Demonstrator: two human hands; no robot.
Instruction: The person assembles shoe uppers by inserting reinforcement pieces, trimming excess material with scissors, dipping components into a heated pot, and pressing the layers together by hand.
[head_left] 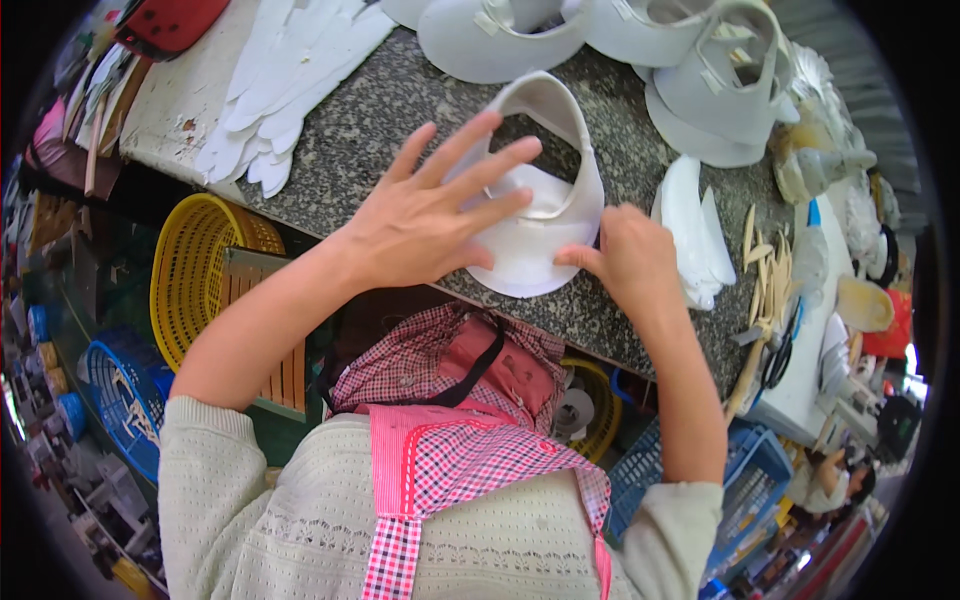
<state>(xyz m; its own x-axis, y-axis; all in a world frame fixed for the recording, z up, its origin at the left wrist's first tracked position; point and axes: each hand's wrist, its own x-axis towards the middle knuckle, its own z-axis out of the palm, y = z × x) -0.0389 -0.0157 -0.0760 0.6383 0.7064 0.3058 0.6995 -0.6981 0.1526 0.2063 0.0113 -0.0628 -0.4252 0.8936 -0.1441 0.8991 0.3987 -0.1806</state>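
Observation:
A white sun visor [535, 262] lies in front of me on the speckled stone tabletop [350, 150], its brim toward me and its looped band away. My left hand [415, 215] is spread over the visor's left side, fingers apart, with the thumb at the brim's left edge. On the other side, my right hand [635, 255] has curled fingers at the visor's edge and its thumb laid on the brim. Its fingertips are partly hidden. Close to the right hand lies a small stack of white curved strips [690, 235].
More white visors [710, 120] stand along the far side. A pile of flat white pieces [290, 90] lies far left. Cream strips [765, 275] and black scissors [780, 350] are at right. Below the table are a yellow basket [180, 280] and blue baskets [125, 400]. Another person [830, 480] is at right.

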